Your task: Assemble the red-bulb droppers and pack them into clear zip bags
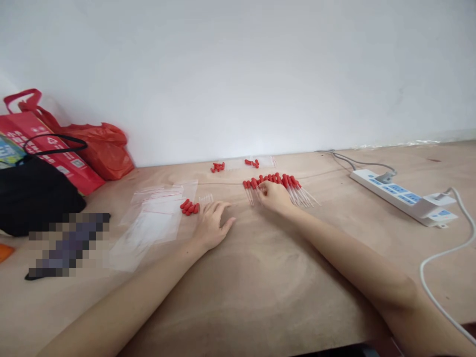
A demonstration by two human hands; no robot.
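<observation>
My left hand (pixel 213 226) rests on the wooden table with its fingers stretched out. Beside its fingertips lie a cluster of red rubber bulbs (pixel 189 208) and a few clear thin tubes (pixel 206 198), partly covered by the hand. In a row to the right are several droppers (pixel 293 184), each a slender clear tube with a red bulb, the bulbs facing the wall. My right hand (pixel 274 196) is closed in a pinch on a dropper at the left part of that row; the hand hides part of the row.
Clear zip bags (pixel 158 214) overlap left of my left hand. Two small groups of red bulbs (pixel 217 167) lie near the wall beside clear bags (pixel 238 162). A power strip (pixel 399 193) with cables sits right. Red bags (pixel 100 148) and a black bag (pixel 37 196) stand left.
</observation>
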